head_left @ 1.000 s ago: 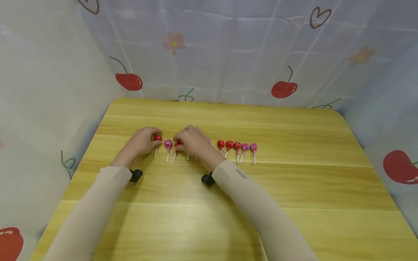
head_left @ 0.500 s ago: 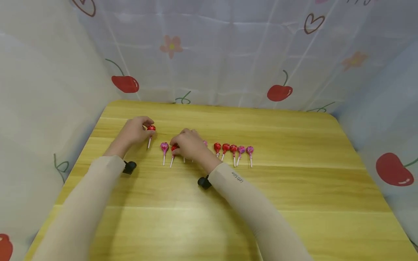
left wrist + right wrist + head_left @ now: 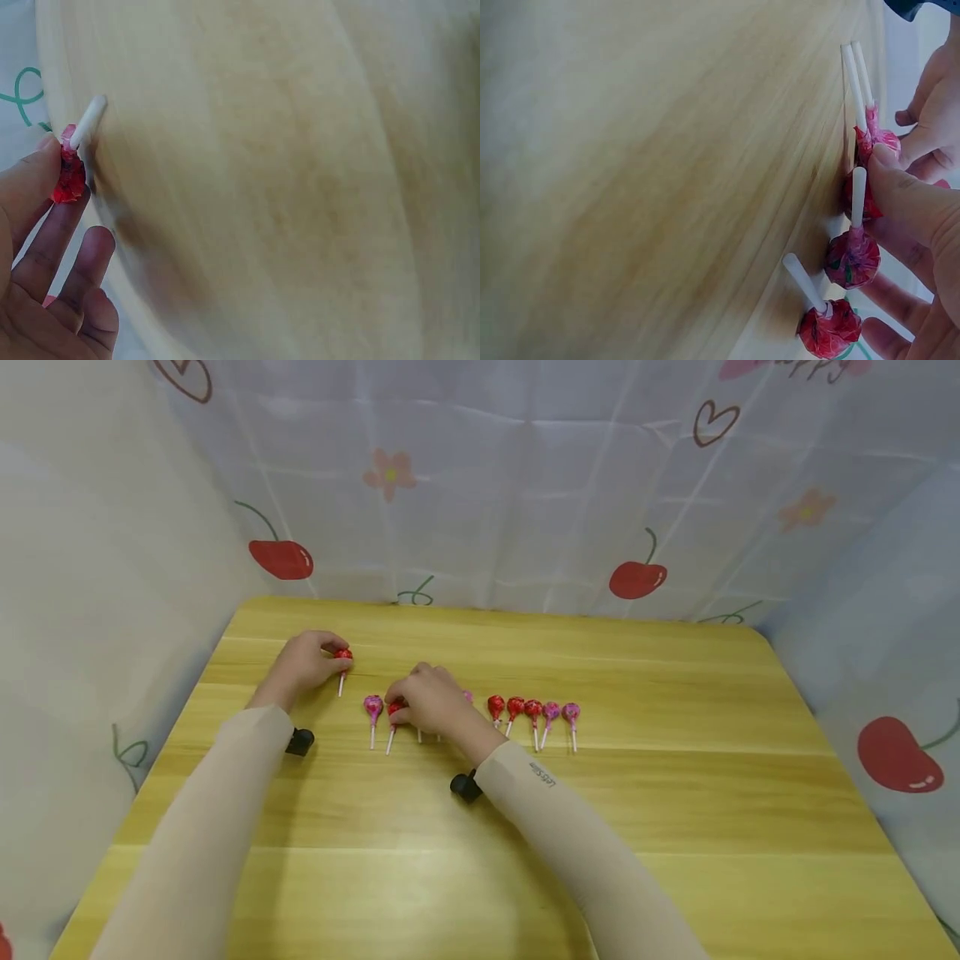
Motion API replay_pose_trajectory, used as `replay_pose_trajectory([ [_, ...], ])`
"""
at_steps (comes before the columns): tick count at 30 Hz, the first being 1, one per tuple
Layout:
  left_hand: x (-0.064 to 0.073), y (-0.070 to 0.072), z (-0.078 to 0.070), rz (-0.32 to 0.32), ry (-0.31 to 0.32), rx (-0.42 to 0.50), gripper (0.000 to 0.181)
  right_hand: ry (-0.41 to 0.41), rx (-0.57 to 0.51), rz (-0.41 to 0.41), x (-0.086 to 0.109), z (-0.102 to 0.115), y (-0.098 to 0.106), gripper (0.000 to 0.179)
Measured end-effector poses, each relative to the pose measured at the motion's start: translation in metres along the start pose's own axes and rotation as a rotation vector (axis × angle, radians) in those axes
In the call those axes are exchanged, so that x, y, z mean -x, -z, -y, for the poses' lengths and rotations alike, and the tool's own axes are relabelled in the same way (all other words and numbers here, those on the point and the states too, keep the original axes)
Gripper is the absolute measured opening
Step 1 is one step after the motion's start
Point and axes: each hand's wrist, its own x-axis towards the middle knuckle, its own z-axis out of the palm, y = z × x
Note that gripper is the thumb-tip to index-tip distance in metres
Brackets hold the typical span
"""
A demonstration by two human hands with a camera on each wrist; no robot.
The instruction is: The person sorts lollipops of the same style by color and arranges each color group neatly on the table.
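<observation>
My left hand (image 3: pixel 303 662) pinches a red-wrapped lollipop (image 3: pixel 342 657) between thumb and fingers at the back left of the table; its white stick points toward me. In the left wrist view this lollipop (image 3: pixel 70 176) is at the fingertips. My right hand (image 3: pixel 431 700) is over a row of lollipops, thumb and finger gripping another red lollipop (image 3: pixel 394 712). Left of that one lies a pink lollipop (image 3: pixel 372 705). The right hand partly hides others, with sticks and a pink head (image 3: pixel 468 696) peeking out. The right wrist view has a purplish-red lollipop (image 3: pixel 853 259) beside the fingers.
Right of the right hand, the row continues with red lollipops (image 3: pixel 515 705) and pink lollipops (image 3: pixel 572 713), sticks toward me. The wooden table (image 3: pixel 675 802) has rounded back corners. A printed curtain (image 3: pixel 480 510) hangs behind it and along both sides.
From the left end of the row, my left hand has carried its red lollipop back and to the left. The right hand keeps its place at the row. The head view has shifted slightly.
</observation>
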Motion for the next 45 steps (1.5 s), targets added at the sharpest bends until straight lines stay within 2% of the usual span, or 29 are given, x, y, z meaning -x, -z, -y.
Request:
replay_pose_trajectory([
  [10, 0.000, 0.005, 0.007, -0.025, 0.004, -0.003, 0.034, 0.018, 0.009, -0.011, -0.006, 0.006, 0.002, 0.028],
  [15, 0.002, -0.006, 0.011, -0.009, 0.024, -0.006, 0.035, 0.051, -0.013, 0.018, -0.005, 0.000, 0.000, 0.029],
  [19, 0.003, -0.015, 0.013, -0.009, 0.043, -0.001, 0.035, 0.065, -0.038, 0.003, -0.008, -0.006, 0.010, 0.030],
  [24, 0.004, -0.019, 0.015, -0.028, 0.062, 0.004, 0.035, 0.032, -0.067, -0.060, -0.023, -0.013, 0.030, 0.031],
  [31, 0.006, -0.020, 0.015, -0.024, 0.072, 0.010, 0.036, -0.007, -0.053, -0.066, -0.055, -0.030, 0.028, 0.035],
  [39, -0.001, -0.018, 0.009, -0.049, 0.056, 0.008, 0.036, -0.028, -0.039, -0.028, -0.059, -0.036, 0.024, 0.033],
  [45, -0.003, -0.012, 0.006, -0.051, 0.051, -0.011, 0.035, -0.015, -0.034, -0.047, -0.064, -0.035, 0.021, 0.032],
])
